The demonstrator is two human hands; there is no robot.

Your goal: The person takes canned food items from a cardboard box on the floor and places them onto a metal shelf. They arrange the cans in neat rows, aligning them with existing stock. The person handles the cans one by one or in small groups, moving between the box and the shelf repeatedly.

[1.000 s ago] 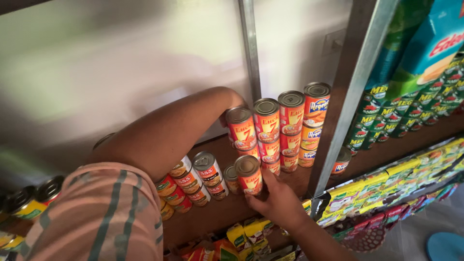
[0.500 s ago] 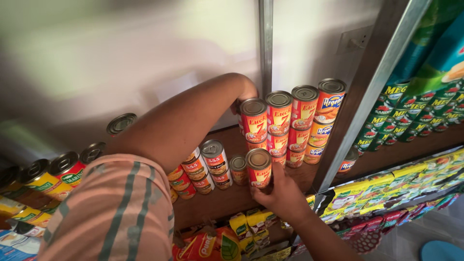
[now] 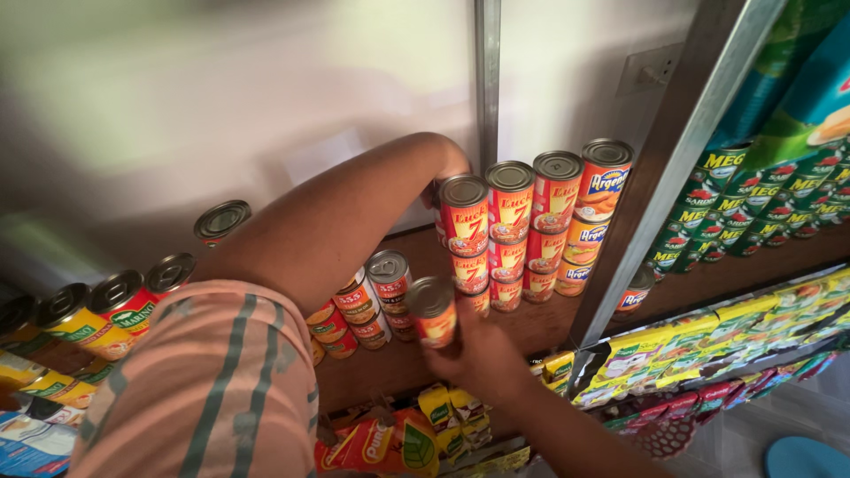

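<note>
The person's right hand (image 3: 474, 354), blurred, is wrapped around a red-and-orange tin can (image 3: 433, 312), holding it upright just above the front of the wooden shelf (image 3: 540, 326), a little left of the stacked red cans (image 3: 490, 235). The left arm reaches over to the back of that stack; the left hand (image 3: 443, 177) is tucked behind the top left can, so I cannot tell how far it is open or whether it grips anything. Orange-and-blue cans (image 3: 591, 217) stand at the right end of the stack beside a grey metal upright (image 3: 655, 177). Smaller red cans (image 3: 376, 296) sit under the forearm, and green cans (image 3: 753, 208) fill the neighbouring shelf.
</note>
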